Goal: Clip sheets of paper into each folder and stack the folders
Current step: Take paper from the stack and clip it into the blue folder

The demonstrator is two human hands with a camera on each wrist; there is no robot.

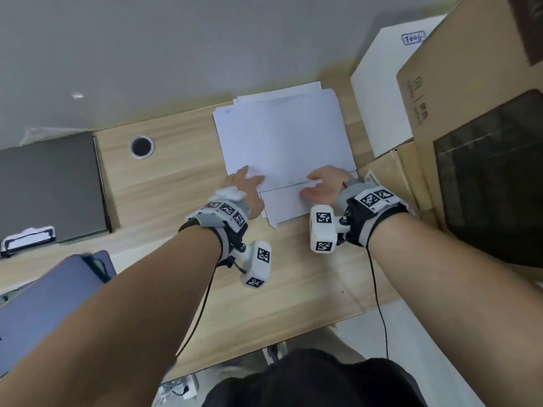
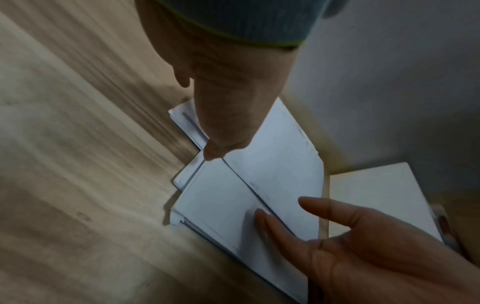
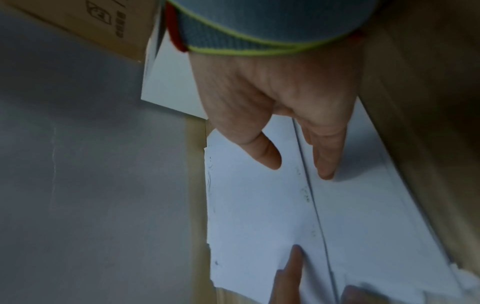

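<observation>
A: Where is the paper?
B: A loose pile of white paper (image 1: 282, 136) lies on the counter (image 1: 182, 177) near its far edge, sheets fanned unevenly. A smaller sheet (image 1: 282, 204) sticks out from under the pile's near edge.
A: And the hands?
B: The left hand (image 1: 245, 186) lies flat on the pile's near left corner, fingers straight. The right hand (image 1: 323, 185) rests at the near right corner, thumb on the top sheet, fingers stretched onto the smaller sheet. Neither pinches anything.
A: Any writing?
B: Faint marks run along the top sheet's edge, unreadable. The white box (image 1: 382, 95) to the right carries a small framed handwritten label I cannot make out. The cardboard box (image 1: 458, 69) beside it has printed handling symbols.
A: Containers?
B: Both boxes are shut; contents hidden.
A: Anything else?
B: A grommet hole (image 1: 142, 146) in the counter, a grey folder (image 1: 50, 186) at far left with a clip (image 1: 28, 237) at its near edge, and a blue folder (image 1: 44, 304) nearer.
</observation>
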